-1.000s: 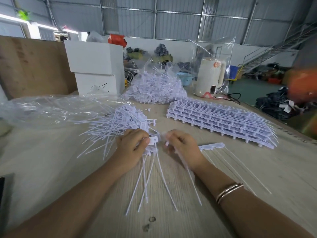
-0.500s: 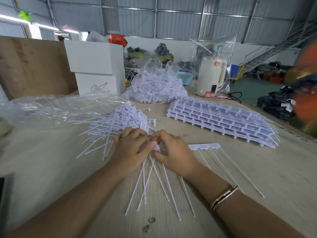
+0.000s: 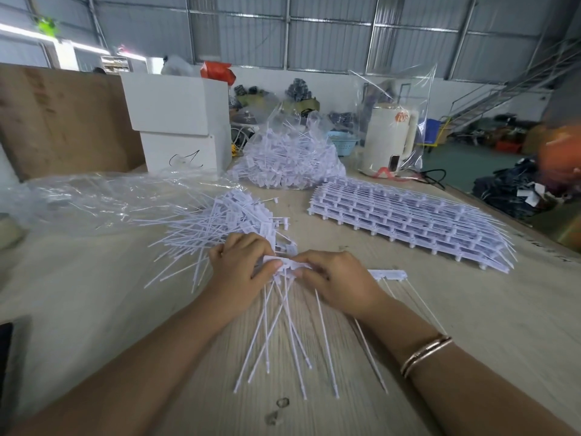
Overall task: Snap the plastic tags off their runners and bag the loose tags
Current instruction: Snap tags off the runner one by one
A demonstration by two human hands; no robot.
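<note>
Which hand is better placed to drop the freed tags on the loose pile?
Probably the left hand: the loose pile lies just beyond it, while the right hand holds the runner strip on the other side.

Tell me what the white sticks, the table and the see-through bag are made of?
White sticks: probably plastic, thin, matte, moulded with little end nubs; both hands pinch their top strip.
Table: looks like pale wood or wood-look board, with fine grain lines.
See-through bag: thin plastic film, glossy and crinkled.
</note>
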